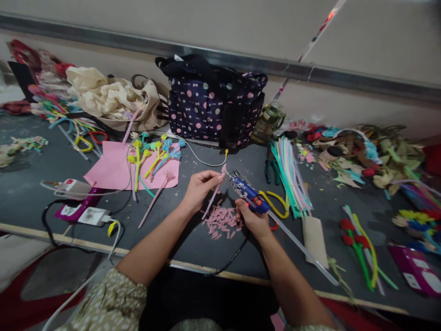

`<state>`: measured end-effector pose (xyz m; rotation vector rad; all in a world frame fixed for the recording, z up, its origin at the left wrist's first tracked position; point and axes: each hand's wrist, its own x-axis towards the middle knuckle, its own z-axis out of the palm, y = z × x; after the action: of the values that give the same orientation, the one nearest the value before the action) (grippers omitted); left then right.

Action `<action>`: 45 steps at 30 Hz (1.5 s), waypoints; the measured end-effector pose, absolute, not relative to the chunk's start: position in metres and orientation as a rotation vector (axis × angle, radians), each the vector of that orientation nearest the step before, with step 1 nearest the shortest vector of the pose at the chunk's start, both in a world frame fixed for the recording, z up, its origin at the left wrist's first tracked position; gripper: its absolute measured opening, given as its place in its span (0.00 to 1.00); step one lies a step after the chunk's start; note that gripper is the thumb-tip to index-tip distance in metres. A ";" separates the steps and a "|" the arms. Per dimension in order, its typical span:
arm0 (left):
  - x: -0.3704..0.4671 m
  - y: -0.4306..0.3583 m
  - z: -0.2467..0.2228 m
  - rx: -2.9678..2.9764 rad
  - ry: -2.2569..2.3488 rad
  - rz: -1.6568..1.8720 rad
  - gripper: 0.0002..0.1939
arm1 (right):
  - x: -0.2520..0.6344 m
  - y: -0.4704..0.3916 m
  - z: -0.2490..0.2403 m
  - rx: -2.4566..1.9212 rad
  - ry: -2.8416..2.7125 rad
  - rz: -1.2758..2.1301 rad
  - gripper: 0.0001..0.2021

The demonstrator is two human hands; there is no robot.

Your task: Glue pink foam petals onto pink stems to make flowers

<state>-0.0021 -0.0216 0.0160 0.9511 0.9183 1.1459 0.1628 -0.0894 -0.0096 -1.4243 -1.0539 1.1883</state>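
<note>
My left hand [204, 186] pinches a thin pale purple stem [211, 202] with a bit of pink at its top. Wrapped around a blue glue gun [246, 191], my right hand [254, 219] holds its nozzle against or very close to the stem's tip; contact is too small to tell. A long clear glue stick [303, 250] sticks out of the gun's back. Below the hands lies a pile of small pink strips [222, 220]. Yellow-handled scissors [279, 204] rest behind the glue gun, partly hidden by it.
Finished-looking yellow and blue stems [138, 161] lie on a pink sheet [110, 161]. A dotted bag [198, 110] stands at the back with a phone [232, 126] against it. Pastel stems [289, 170], pliers [272, 168] and red flowers [354, 239] lie right; a power strip [81, 207] lies left.
</note>
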 end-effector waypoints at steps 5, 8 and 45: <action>-0.002 -0.021 0.017 0.958 0.916 1.155 0.15 | 0.163 -0.089 -0.011 -1.404 -1.086 1.191 0.21; -0.002 -0.021 0.017 0.953 0.936 1.157 0.15 | 0.163 -0.089 -0.011 -1.416 -1.088 1.179 0.21; -0.017 -0.004 0.012 0.633 0.899 1.602 0.10 | 0.153 -0.058 -0.033 -1.633 -2.092 0.552 0.05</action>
<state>-0.0173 -0.0036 0.0117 0.6326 0.8991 1.6022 0.1534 -0.0580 -0.0333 -1.6333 -2.0916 0.5522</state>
